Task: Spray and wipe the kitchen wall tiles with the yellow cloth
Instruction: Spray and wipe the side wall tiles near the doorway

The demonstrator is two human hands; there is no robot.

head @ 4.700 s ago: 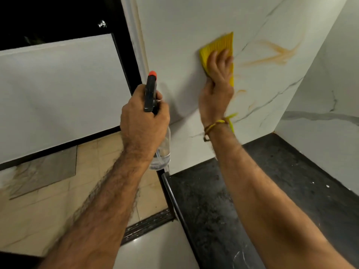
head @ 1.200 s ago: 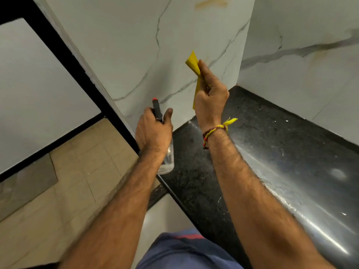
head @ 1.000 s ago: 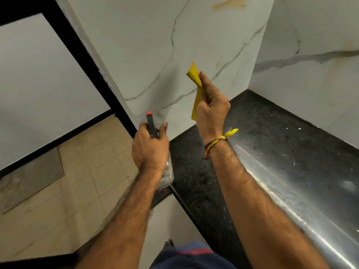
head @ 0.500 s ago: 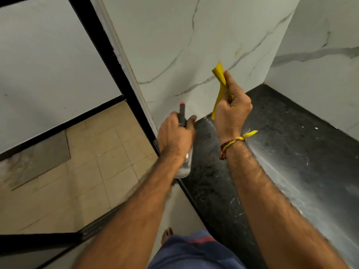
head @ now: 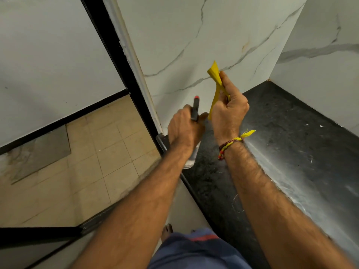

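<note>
- the left hand (head: 184, 129) is wrapped tight round the neck of the spray bottle (head: 195, 110), its red-tipped nozzle aimed up at the low part of the wall tiles (head: 174, 45). to my eye that aim is there so the next squirt lands on the strip just above the table.
- the clear body of the bottle hangs below the fist, over the near left corner of the black table (head: 291, 133). whether a finger sits on the trigger i cannot tell.
- the right hand (head: 228, 109) is closed on the yellow cloth (head: 214, 80), pinching it between thumb and curled fingers so the folded cloth stands up on edge.
- the cloth is near the wall but apart from it. i would guess it is held back to keep out of the spray and ready to go flat on the tile afterwards.
- both hands sit close together, just in front of the wall, the cloth a little right of and above the nozzle.
- a braided wristband (head: 229, 146) with a yellow tassel rides on the right wrist.
- grey veins cross the tiles, and a faint tan mark shows higher up to the right. that may be patterning rather than dirt.
</note>
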